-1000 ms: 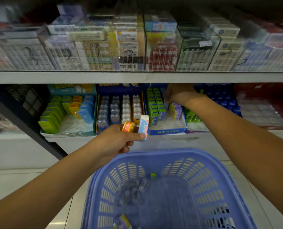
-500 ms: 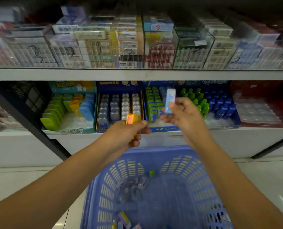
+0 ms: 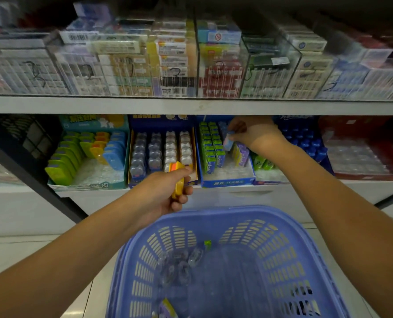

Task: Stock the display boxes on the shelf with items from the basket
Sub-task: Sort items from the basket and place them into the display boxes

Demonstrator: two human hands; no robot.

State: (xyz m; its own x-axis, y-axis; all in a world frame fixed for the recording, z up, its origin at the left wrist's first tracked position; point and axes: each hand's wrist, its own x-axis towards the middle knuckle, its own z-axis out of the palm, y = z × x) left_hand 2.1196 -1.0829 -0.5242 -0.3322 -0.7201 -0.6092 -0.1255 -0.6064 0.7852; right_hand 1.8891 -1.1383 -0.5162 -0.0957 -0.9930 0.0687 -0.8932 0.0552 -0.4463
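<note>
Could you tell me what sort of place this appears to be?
Most likely a retail shop, perhaps a stationery store: open display boxes of small packaged goods line a white shelf, clear bins of barcoded packs stand above, and a blue plastic basket holds loose stock.

Across the top of the frame, stacked packs (image 3: 172, 65) behind clear plastic are smeared, their print unreadable. The lilac slatted plastic basket (image 3: 282, 249) is cut off by the bottom edge; clear pieces (image 3: 179, 262) on its floor blur together. The left hand (image 3: 158, 193) covers most of a flat yellow-and-orange item (image 3: 174, 166); the right hand (image 3: 253, 133) hides the top of a small pink-and-blue pack (image 3: 227, 142).
</note>
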